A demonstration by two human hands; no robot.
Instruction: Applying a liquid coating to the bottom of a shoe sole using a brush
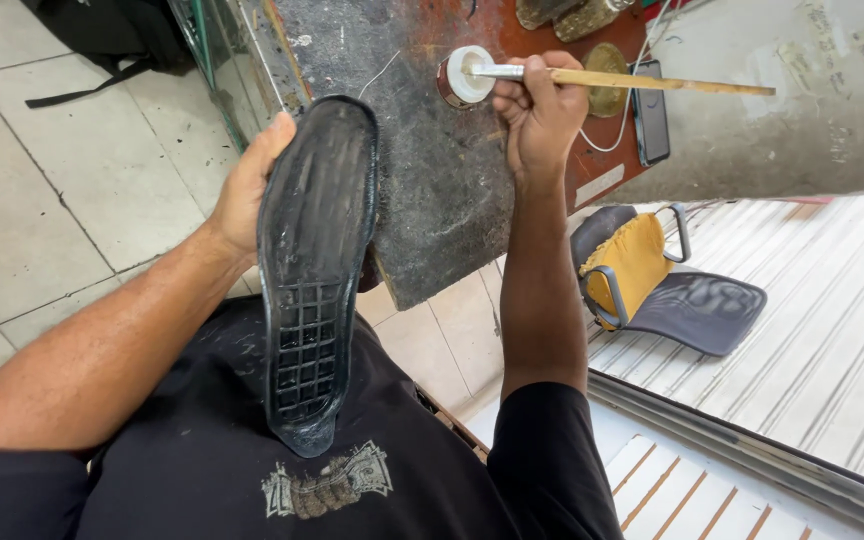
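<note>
The left hand (250, 185) gripped a black shoe sole (314, 270) at 9 o'clock. The right hand (537, 110) squeezed a brush (617, 79), dipped, maybe, in the little white pot (462, 77) at 12 o'clock.

Left hand (248, 190) gripping black shoe sole (315, 265) (tread up), right hand (537, 110) dipping brush (617, 79) in glue pot (462, 76)

the bench top (432, 190) lies open between the shoe sole (314, 270) and the right hand (537, 110). past that hand, a glue pot (464, 76), a phone (649, 112) and a white cable (624, 125) crowd the far edge.
</note>
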